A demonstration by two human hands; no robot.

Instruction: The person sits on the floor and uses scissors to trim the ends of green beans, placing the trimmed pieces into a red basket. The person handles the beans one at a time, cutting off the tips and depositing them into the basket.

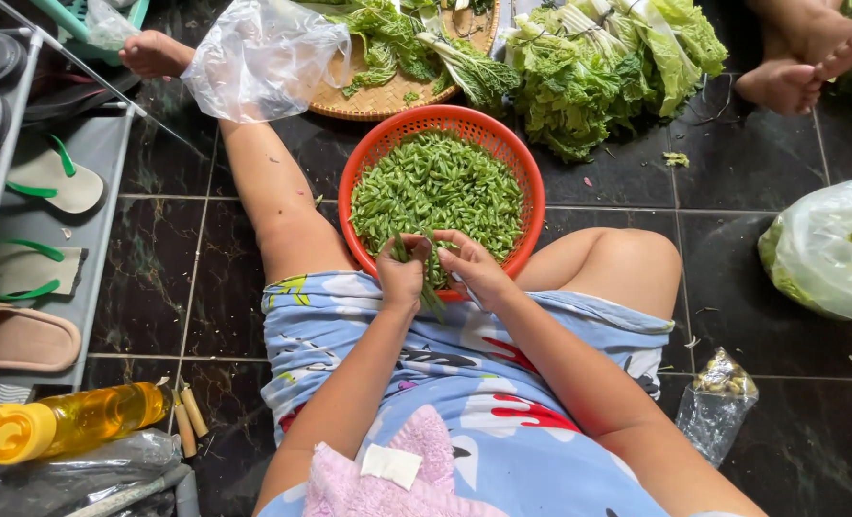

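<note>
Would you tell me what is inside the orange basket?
The orange basket holds a heap of small green pods. Both hands work at its near rim. Whatever lies beneath the heap is covered.

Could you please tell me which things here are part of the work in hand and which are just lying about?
In use: left hand and right hand gripping green pods; orange basket of pods.
Lying about: leafy greens, woven tray, yellow-capped oil bottle, sandals, clear plastic bag.

Dark tile floor (636, 182) — orange basket (368, 158), greens (589, 77)
</note>
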